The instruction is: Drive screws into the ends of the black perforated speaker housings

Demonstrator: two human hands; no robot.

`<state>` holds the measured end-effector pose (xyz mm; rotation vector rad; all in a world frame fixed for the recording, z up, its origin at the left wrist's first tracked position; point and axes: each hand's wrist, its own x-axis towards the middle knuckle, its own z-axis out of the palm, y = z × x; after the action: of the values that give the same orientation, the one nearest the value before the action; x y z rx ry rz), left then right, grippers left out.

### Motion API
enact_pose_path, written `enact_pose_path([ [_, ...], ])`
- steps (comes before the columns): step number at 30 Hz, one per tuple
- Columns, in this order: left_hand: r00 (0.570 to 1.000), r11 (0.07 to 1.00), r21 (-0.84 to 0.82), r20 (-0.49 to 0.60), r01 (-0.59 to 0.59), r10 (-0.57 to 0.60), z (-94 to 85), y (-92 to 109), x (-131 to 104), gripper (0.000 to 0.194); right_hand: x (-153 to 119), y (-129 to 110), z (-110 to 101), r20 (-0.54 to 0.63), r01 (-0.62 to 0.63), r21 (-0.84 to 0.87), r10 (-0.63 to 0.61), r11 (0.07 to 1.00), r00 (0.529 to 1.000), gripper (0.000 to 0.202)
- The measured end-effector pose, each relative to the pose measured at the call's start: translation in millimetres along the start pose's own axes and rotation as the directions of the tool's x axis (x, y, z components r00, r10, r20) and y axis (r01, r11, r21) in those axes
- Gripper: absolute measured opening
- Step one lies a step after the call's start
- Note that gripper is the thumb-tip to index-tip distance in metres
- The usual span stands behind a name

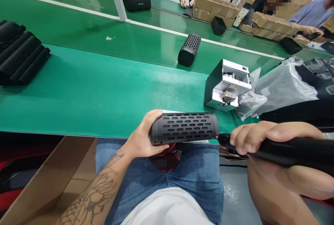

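Green bench (pixel 86 93) | left hand (pixel 143 138) grips perforated speaker (pixel 185 127) | right hand (pixel 261 139) clenches black driver (pixel 300 152)

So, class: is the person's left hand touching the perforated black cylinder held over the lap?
Touching. The head view shows the left hand wrapped around the left end of the perforated black cylinder, thumb beneath and fingers over the top.

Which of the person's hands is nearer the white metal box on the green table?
Right. The right hand, gripping a black tool, sits just below the white metal box; the left hand, holding the perforated black cylinder, is farther left.
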<state>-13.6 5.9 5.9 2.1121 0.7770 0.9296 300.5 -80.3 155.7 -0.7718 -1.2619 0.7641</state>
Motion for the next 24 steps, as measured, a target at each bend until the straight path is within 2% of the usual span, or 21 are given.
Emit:
enact_pose_path([
  [5,1.0,1.0,0.006,0.0,-0.009,0.009,0.3,1,1,0.115,-3,3,-7,0.04,-0.067,0.041,0.066,0.997,0.997,0.04],
  [14,1.0,1.0,0.019,0.005,-0.015,0.015,0.1,0,1,0.115,-3,9,-15,0.159,-0.162,0.098,0.145,0.982,0.977,0.038],
  [17,1.0,1.0,0.021,0.014,-0.002,0.002,-0.6,2,1,0.115,3,14,-13,0.159,-0.148,0.132,0.127,0.98,0.979,0.038],
  [21,0.999,0.997,0.06,0.024,0.046,-0.048,-1.4,5,-4,0.109,3,19,-10,0.271,-0.12,0.132,0.08,0.984,0.959,0.034],
  [24,0.999,0.994,0.101,0.012,0.051,-0.053,-0.7,0,-9,0.106,-1,16,-9,0.221,-0.116,0.098,0.092,0.988,0.971,0.042],
])
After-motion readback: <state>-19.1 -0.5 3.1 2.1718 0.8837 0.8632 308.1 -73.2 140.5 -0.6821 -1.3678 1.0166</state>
